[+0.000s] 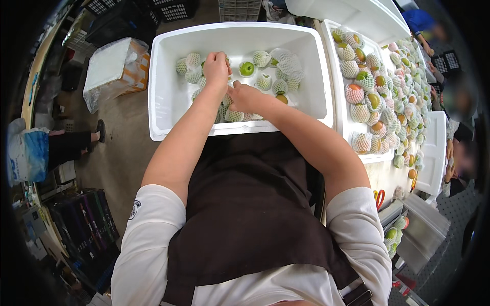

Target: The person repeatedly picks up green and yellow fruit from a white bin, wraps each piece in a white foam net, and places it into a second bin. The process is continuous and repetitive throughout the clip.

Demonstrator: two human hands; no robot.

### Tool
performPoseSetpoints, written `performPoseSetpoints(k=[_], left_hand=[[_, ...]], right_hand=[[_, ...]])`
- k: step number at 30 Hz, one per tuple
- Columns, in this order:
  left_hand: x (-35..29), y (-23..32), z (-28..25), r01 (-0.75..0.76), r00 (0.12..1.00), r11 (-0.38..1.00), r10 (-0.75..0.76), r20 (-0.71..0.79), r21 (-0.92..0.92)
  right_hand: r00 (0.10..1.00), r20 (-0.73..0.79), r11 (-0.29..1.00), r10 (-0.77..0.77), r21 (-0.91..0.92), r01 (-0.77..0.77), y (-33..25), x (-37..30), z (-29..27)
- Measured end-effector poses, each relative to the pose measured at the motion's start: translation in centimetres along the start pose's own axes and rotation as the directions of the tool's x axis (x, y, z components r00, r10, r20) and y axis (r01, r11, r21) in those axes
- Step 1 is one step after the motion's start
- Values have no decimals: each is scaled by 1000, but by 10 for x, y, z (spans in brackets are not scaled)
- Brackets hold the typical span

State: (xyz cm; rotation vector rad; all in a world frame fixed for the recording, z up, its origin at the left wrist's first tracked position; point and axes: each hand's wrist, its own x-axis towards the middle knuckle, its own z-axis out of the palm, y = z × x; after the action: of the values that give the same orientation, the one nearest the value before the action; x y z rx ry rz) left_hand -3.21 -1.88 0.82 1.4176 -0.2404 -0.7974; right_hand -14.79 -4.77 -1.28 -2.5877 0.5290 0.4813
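A white foam box point(326, 76) stands in front of me with several round fruits in white foam nets inside. My left hand point(217, 70) is closed above the fruits on the left side, knuckles up. A bit of netted fruit shows beside its fingers, but what it grips is hidden. Just right of it and nearer to me, my right hand point(245, 98) reaches down with curled fingers against the netted fruits; its grip is partly hidden. A green fruit point(247, 69) sits near the middle with its top bare. Other netted fruits point(289, 64) lie at the right.
On the right, another foam box point(357, 113) and a large heap of netted fruits point(403, 102) cover the table. Red-handled scissors point(378, 199) lie near its edge. A wrapped white box point(109, 64) stands on the floor at left. People work at the far right.
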Motion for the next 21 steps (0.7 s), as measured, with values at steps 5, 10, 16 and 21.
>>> performPoseSetpoints(k=[5,10,16,21], left_hand=[[3,0,1,9,1000,1000,-9,-5,-30],[3,-1,5,-51,994,985,33,108,167],[-4,-3,8,-45,890,980,-50,452,196],[-1,-9,5,-58,910,980,-26,413,189]], right_hand=[[993,26,919,118,377,-119,20,6,-16],[921,-103,476,376,874,-97,53,-22,-61],[853,-299,473,427,878,71,45,-35,-52],[851,-323,448,414,886,118,37,-37,-45]])
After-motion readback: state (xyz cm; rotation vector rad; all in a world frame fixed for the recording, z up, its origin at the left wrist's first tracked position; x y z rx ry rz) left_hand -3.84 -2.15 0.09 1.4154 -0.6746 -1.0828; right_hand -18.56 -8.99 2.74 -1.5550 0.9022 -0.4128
